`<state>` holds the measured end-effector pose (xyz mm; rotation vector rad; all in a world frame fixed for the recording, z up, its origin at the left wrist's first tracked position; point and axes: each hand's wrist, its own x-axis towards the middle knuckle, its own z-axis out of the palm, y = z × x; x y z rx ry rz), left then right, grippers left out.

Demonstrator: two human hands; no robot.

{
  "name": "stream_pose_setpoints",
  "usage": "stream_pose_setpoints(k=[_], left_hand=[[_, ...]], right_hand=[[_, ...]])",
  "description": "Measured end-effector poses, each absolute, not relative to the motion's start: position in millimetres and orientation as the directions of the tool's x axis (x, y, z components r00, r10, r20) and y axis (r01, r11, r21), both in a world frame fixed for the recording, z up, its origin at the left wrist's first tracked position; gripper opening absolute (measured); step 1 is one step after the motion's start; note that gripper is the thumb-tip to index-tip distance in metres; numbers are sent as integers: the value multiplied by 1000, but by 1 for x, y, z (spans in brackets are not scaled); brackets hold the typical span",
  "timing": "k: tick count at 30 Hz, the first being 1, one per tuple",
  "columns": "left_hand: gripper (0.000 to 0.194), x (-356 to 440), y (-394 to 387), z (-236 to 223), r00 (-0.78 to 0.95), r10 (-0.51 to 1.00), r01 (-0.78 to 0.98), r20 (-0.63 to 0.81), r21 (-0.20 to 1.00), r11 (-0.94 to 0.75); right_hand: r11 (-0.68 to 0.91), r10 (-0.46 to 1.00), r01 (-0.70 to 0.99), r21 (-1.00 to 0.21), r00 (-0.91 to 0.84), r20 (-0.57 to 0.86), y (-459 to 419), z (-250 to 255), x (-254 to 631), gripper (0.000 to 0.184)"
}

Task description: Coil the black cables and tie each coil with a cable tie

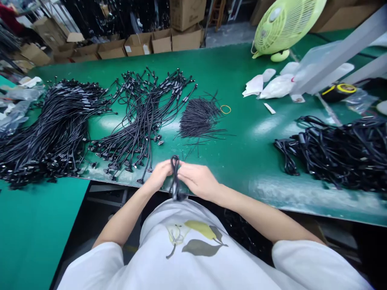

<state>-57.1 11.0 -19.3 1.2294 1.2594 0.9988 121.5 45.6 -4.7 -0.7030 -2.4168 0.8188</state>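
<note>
Both hands meet at the table's front edge around a folded black cable (175, 177), its loop at the top and its ends hanging down. My left hand (161, 174) grips the bundle from the left with closed fingers. From the right, my right hand (198, 179) presses its fingertips against the same cable. Just beyond them lies a pile of thin black ties (199, 119), a few scattered toward my hands. To its left is a spread of loose black cables (142, 117) with plugs at their ends.
A larger heap of straight cables (57, 129) covers the left side. Folded, bundled cables (341, 149) pile up at the right. A green fan (284, 28), crumpled white tissue (276, 86), a tape measure (338, 92) and a yellow ring (225, 109) lie farther back. Cardboard boxes (137, 44) line the far edge.
</note>
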Motion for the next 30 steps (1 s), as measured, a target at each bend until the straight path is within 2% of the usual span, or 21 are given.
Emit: stream_pose_setpoints(k=[2, 4, 6, 8, 11, 13, 16, 18, 19, 21, 23, 25, 27, 29, 30], left_hand=[[31, -61, 11, -7, 145, 986, 66, -81, 995, 72], [28, -61, 8, 4, 345, 938, 168, -32, 985, -28], [28, -56, 1, 6, 477, 876, 307, -71, 948, -90], [33, -49, -3, -3, 435, 888, 345, -147, 938, -14], [57, -41, -3, -24, 328, 910, 139, -255, 965, 221], [70, -40, 0, -34, 292, 902, -33, -319, 939, 343], [69, -43, 2, -34, 233, 872, -204, -430, 855, 476], [63, -46, 1, -29, 283, 838, -242, -467, 811, 533], [59, -47, 1, -26, 329, 828, -227, -455, 813, 537], [57, -48, -1, -20, 387, 839, -147, -382, 873, 466], [59, -46, -4, -15, 379, 879, -3, -289, 949, 314], [56, -43, -5, -12, 337, 916, 171, -216, 971, 166], [51, -41, -6, -11, 305, 935, 306, -184, 948, 86], [49, -41, -4, -12, 264, 948, 384, -176, 921, 64], [49, -41, -3, -13, 238, 956, 417, -169, 907, 56]], right_hand=[[616, 569, 279, -737, -805, 171, 45, -12, 118, 26], [528, 622, 328, -783, -778, 93, 53, -18, 117, 27], [502, 701, 411, -761, -709, 80, 64, -19, 120, 27], [530, 739, 483, -697, -666, 100, 70, -17, 123, 27], [598, 719, 522, -608, -685, 119, 67, -15, 125, 32], [679, 687, 534, -504, -704, 180, 61, -17, 126, 34], [844, 532, 468, -263, -795, 291, 53, -21, 128, 32], [900, 432, 385, -205, -850, 302, 51, -22, 130, 30], [899, 427, 364, -245, -856, 293, 51, -23, 131, 30], [816, 502, 359, -453, -829, 247, 52, -23, 132, 30], [595, 597, 334, -731, -792, 125, 54, -25, 131, 33], [327, 629, 296, -897, -777, -28, 55, -26, 131, 36], [218, 625, 291, -931, -775, -96, 54, -25, 134, 40], [341, 687, 357, -870, -726, -29, 50, -17, 139, 41], [442, 738, 422, -792, -673, 53, 48, -12, 142, 40]])
